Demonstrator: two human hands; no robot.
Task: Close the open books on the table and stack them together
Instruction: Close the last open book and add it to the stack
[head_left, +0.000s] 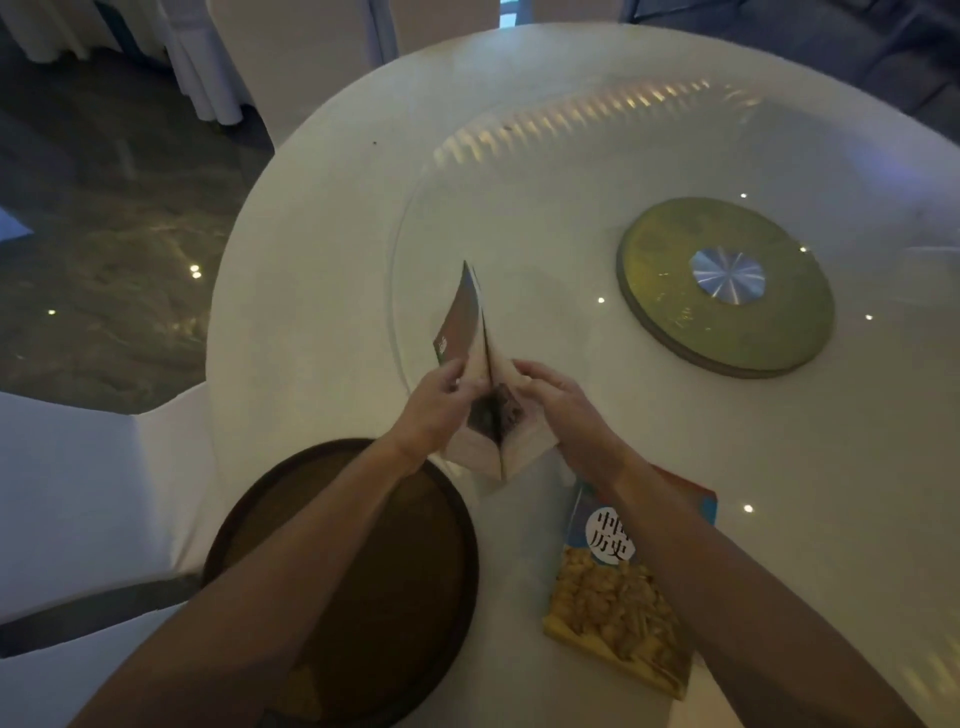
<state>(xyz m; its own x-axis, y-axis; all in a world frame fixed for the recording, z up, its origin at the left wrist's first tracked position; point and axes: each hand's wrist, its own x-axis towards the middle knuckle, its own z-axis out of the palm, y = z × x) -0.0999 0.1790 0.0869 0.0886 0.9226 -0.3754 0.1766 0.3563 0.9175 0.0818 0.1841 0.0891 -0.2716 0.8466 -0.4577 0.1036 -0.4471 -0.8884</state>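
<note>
A half-open book (470, 332) stands on the white round table (322, 260), its two halves raised into a narrow V with the dark cover showing on the left. My left hand (439, 402) grips the left half and my right hand (558, 402) grips the right half. A closed book (618, 613) with a blue top, a white circle of characters and a yellow pictured cover lies flat near the table's front, partly under my right forearm.
A dark brown round tray (395, 597) sits at the table's near left under my left forearm. A glass turntable (571, 171) with a green and silver hub (727, 286) fills the table's middle. White-covered chairs (67, 493) stand left and behind.
</note>
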